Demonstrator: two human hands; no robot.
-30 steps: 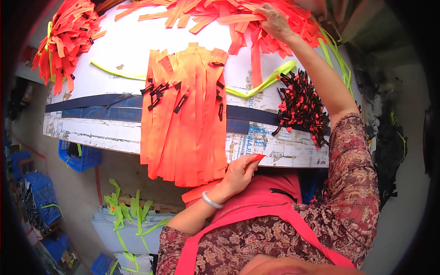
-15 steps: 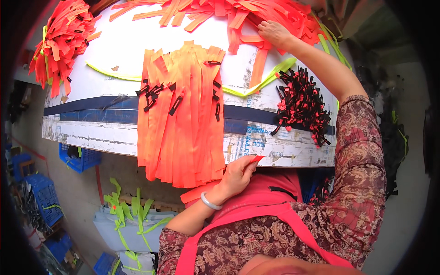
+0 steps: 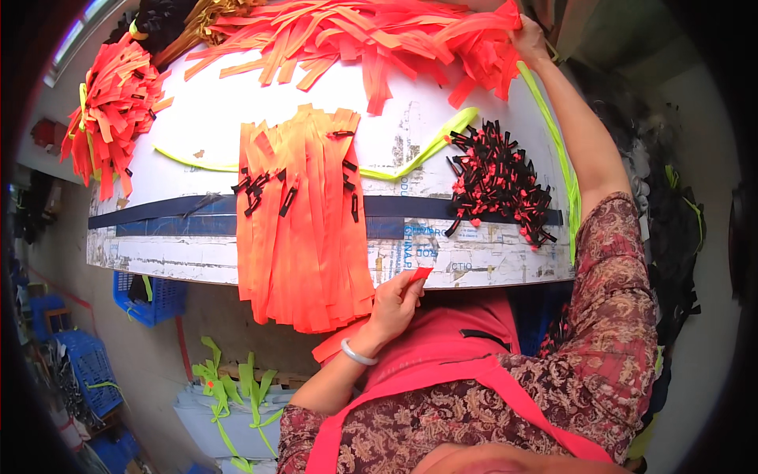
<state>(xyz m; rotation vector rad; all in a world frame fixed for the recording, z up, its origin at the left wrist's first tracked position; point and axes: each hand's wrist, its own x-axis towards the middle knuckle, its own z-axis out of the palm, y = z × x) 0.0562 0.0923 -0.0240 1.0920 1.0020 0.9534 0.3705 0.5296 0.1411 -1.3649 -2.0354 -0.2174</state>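
Near the table's front edge, my left hand (image 3: pixel 392 308) pinches the end of an orange-red fabric strip (image 3: pixel 422 274). The rest of that strip trails back under the hand and arm. My right hand (image 3: pixel 530 39) reaches to the far right corner and grips strips at the end of a loose pile of orange-red fabric strips (image 3: pixel 316 35); its fingertips are partly hidden. Beside my left hand, a neat bundle of orange strips (image 3: pixel 304 253) hangs over the front edge, with several small black pullers (image 3: pixel 289 201) on top.
A heap of black pullers with red tips (image 3: pixel 505 186) lies at the table's right. A tied bunch of orange-red strips (image 3: pixel 110 114) stands at the far left. Yellow-green ribbons (image 3: pixel 430 146) cross the white table (image 3: pixel 205 265). Blue crates (image 3: pixel 150 299) and a tied pale-blue stack (image 3: pixel 213 415) sit below.
My right hand has moved farther away, from the pile's near side to its far right end, where strips now bunch up. My left hand keeps its pinch. The view has shifted slightly.
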